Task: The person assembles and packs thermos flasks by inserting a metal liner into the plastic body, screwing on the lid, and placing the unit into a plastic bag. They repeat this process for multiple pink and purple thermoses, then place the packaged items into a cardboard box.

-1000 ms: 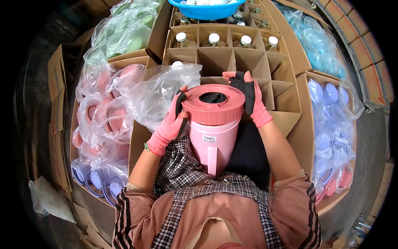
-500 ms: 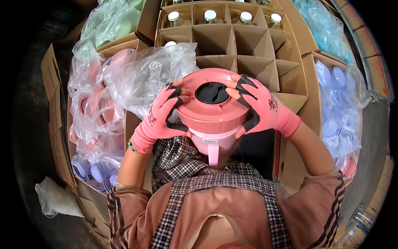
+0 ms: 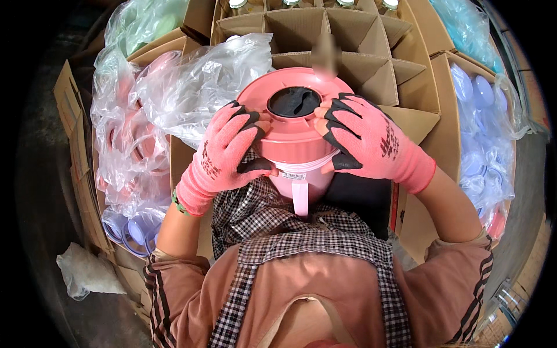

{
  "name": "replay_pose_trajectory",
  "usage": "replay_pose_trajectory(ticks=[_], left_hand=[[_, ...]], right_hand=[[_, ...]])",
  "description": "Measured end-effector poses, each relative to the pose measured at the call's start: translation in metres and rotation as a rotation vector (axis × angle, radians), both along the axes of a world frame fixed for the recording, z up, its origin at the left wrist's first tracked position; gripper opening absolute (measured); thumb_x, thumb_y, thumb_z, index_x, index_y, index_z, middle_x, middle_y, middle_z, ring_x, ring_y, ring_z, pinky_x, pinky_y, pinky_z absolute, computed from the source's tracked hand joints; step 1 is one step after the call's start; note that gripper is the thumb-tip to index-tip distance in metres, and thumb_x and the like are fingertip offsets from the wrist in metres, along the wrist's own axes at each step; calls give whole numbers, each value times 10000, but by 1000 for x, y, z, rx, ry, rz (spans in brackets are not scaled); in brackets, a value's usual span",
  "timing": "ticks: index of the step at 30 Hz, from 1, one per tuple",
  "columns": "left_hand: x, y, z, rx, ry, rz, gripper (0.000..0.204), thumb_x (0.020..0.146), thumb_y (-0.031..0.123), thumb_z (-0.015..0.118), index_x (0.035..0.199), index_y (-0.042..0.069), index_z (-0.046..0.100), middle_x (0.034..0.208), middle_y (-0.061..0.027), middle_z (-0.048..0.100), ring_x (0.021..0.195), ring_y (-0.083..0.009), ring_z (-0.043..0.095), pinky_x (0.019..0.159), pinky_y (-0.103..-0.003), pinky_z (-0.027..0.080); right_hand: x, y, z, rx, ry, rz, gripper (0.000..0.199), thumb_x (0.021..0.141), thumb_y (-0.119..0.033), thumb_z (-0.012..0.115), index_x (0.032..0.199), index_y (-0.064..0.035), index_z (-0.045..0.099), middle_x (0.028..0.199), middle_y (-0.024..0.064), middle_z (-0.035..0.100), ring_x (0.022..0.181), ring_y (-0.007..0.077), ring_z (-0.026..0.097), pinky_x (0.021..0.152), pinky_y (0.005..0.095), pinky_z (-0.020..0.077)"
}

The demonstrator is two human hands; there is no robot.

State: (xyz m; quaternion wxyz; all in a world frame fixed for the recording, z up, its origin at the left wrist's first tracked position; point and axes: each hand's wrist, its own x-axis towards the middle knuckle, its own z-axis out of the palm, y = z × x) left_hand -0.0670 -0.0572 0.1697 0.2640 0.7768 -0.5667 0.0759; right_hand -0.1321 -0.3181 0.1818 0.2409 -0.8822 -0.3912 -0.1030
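Observation:
A pink jug (image 3: 278, 184) with a light pink handle (image 3: 300, 198) and a small printed sticker stands upright in front of my lap. On its top sits a wide round darker pink lid (image 3: 290, 132) with a black centre. My left hand (image 3: 223, 148), in a pink and black glove with bare fingertips, is closed on the lid's left side, its thumb low by the jug's neck. My right hand (image 3: 371, 139), gloved alike, clasps the right side the same way. The underside of the lid is hidden.
Beyond the jug stands a cardboard box with dividers (image 3: 360, 69), with white-capped bottles (image 3: 291, 3) at its far side. Clear plastic wrap (image 3: 200, 87) lies left of it. Boxes hold bagged pink parts (image 3: 133, 139) at left and bagged lavender parts (image 3: 476, 139) at right.
Both hands have slid along the lid toward its near side, still gripping it. The box and jug appear higher in the picture. A brownish blur now shows beyond the lid.

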Motion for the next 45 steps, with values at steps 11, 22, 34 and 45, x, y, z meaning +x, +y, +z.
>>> replay_pose_trajectory(ticks=[11,22,34,45], left_hand=[[-7,-14,13,110,17,-9,581,488,251,744,968,35,498,1026,-127,495,949,-368,442,858,-486,345],[-12,-16,-5,-64,7,51,525,508,250,740,937,36,527,969,-144,492,905,-358,459,831,-491,343],[40,-17,-59,-665,1449,429,424,897,311,391,1113,-49,452,1055,-120,522,963,-167,486,846,-284,384],[61,-10,-105,-908,1850,418,411,862,313,436,1067,-39,494,1028,-111,535,838,-209,531,726,-290,440]], right_hand=[[-6,6,-2,4,-47,-72,440,564,-211,656,935,-29,503,952,121,490,899,294,489,855,425,378],[-2,0,-9,84,22,-35,490,613,-269,654,984,10,497,986,172,481,952,332,467,847,405,387],[-14,57,-53,931,351,-733,357,876,-211,427,1165,-5,389,1114,106,442,997,172,434,875,293,353],[-21,77,-17,1265,701,-713,324,867,-167,433,1169,-50,417,1111,87,454,1061,177,417,943,318,302]])
